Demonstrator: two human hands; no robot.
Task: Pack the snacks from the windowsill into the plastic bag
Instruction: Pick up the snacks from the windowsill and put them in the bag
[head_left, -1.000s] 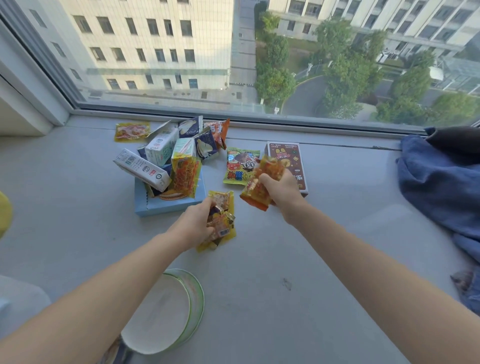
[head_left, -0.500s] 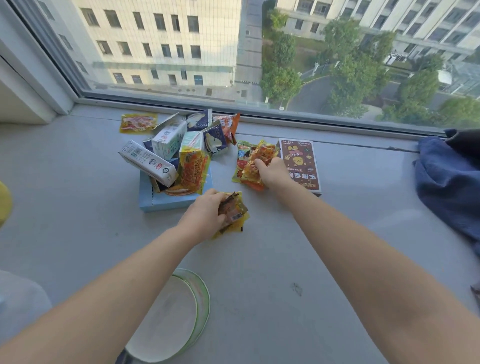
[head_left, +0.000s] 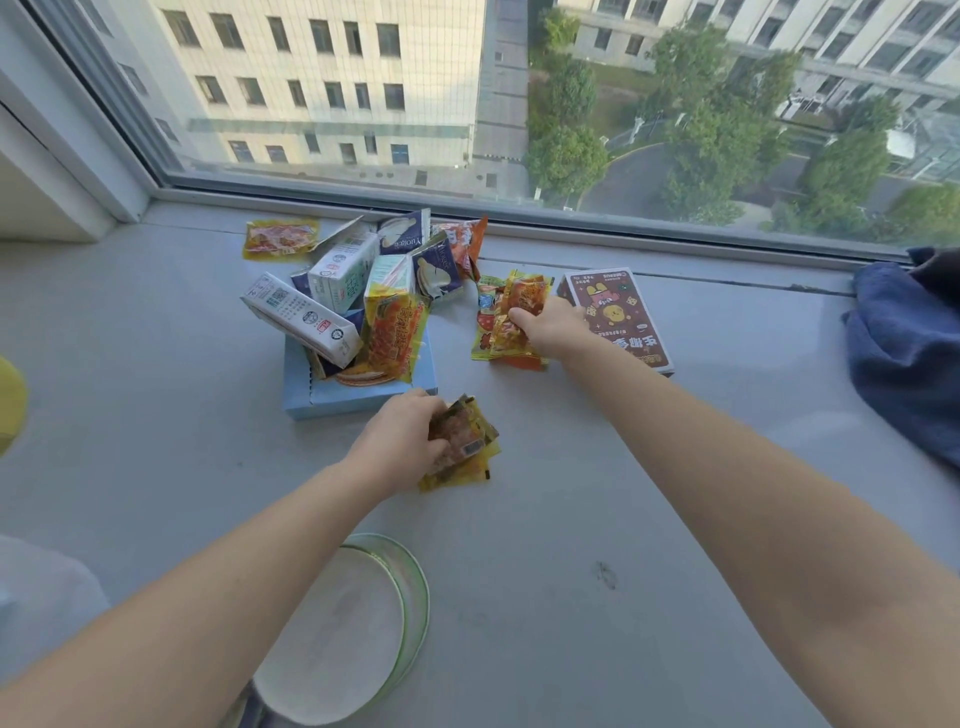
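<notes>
**On the windowsill, both hands on snack packets**

On the grey windowsill (head_left: 156, 467), near the middle, the left hand (head_left: 400, 447) curls its fingers round a small bunch of yellow snack packets (head_left: 467, 447), just in front of a shallow blue box (head_left: 363, 402). Whether the bunch touches the sill cannot be told. Farther off and to the right, the right hand (head_left: 550, 327) pinches an orange snack packet (head_left: 522, 312) between thumb and fingers. This packet lies over a green cartoon-printed packet (head_left: 482, 325).

Just right of that hand lies a flat brown box (head_left: 623, 317) with a yellow cartoon figure on it. The hand covers the box's left edge.

The blue box holds a heap: two white milk cartons (head_left: 301, 317) tilted across it, an orange-yellow packet (head_left: 395, 332) leaning on them, and navy packets (head_left: 436, 270) at the far side. An orange wrapper (head_left: 465, 239) stands behind those, close to the window frame. A flat yellow-and-red packet (head_left: 280, 239) lies alone at the far left.

A blue cloth (head_left: 909, 353) is bunched at the right edge, well apart from the snacks. At the near edge sits a round white dish with a green rim (head_left: 415, 613).
</notes>
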